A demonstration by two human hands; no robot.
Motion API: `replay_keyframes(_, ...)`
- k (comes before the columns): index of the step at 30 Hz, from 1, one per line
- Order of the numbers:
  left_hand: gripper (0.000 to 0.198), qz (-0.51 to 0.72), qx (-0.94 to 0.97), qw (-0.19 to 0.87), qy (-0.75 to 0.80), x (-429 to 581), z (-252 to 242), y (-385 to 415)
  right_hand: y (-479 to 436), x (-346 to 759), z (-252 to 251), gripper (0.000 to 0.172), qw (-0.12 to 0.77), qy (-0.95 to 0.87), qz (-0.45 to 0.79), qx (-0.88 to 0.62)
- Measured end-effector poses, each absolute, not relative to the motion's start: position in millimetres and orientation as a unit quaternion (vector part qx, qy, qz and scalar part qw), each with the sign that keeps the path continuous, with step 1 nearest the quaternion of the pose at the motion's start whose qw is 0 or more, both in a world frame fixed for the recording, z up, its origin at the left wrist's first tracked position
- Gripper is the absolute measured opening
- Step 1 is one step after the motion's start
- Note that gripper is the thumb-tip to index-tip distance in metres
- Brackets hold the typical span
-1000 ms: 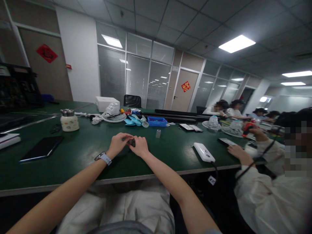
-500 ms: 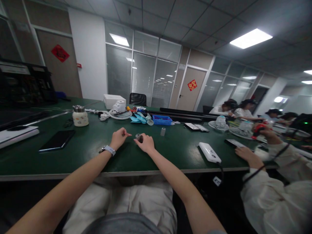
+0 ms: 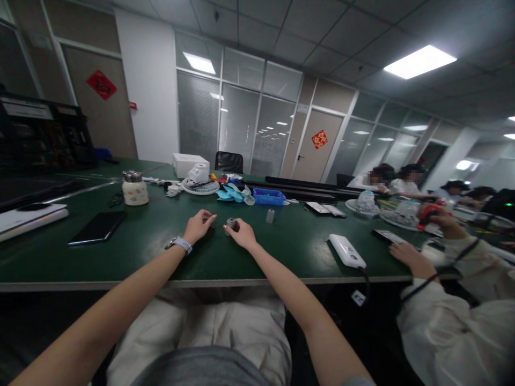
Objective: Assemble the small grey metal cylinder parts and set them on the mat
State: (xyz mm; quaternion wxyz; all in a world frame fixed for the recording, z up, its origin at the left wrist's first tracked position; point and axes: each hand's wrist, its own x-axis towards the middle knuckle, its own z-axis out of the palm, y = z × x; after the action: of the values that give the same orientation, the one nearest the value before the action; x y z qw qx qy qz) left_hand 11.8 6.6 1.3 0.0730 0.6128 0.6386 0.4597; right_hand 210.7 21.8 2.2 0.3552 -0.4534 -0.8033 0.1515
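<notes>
My right hand (image 3: 243,235) has its thumb and fingers closed round a small grey metal cylinder (image 3: 230,222), which stands upright on the green table. A short gap to the left, my left hand (image 3: 198,226) is pinched together, thumb against fingers; whatever the fingertips hold, if anything, is too small to make out. On that wrist is a watch (image 3: 179,245) with a pale strap. A second small grey cylinder (image 3: 270,216) stands by itself on the table, to the right of my right hand.
Behind my hands lie a blue tray (image 3: 269,197), blue gloves (image 3: 232,193) and a white fan part (image 3: 200,186). A patterned jar (image 3: 135,192) and dark phone (image 3: 97,228) are left; a white power bank (image 3: 346,251) with a cable is right. A co-worker's hand (image 3: 414,259) rests nearby.
My left fingers have curled in closer together, where a fingertip or thin tip pointed right before. My right hand stays on the cylinder with a slightly shifted grip. The view has moved slightly.
</notes>
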Motion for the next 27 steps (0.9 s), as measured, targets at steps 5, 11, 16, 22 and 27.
replay_keyframes(5, 0.038, 0.457, 0.608, 0.075, 0.645, 10, -1, 10, 35, 213, 1, 0.043, 0.387, -0.75, 0.252, -0.474)
replay_keyframes(11, 0.037, 0.464, 0.612, 0.083, 0.635, 9, -4, 13, 44, 217, -2, 0.045, 0.42, -0.728, 0.285, -0.46)
replay_keyframes(16, 0.036, 0.468, 0.615, 0.095, 0.628, 8, -5, 12, 49, 242, 4, 0.041, 0.395, -0.748, 0.209, -0.49)
replay_keyframes(22, 0.031, 0.461, 0.623, 0.089, 0.626, 11, -2, 9, 60, 292, 12, 0.035, 0.382, -0.672, 0.104, -0.625)
replay_keyframes(27, 0.032, 0.455, 0.627, 0.099, 0.625, 10, -4, 9, 61, 313, 14, 0.034, 0.416, -0.537, 0.081, -0.729)
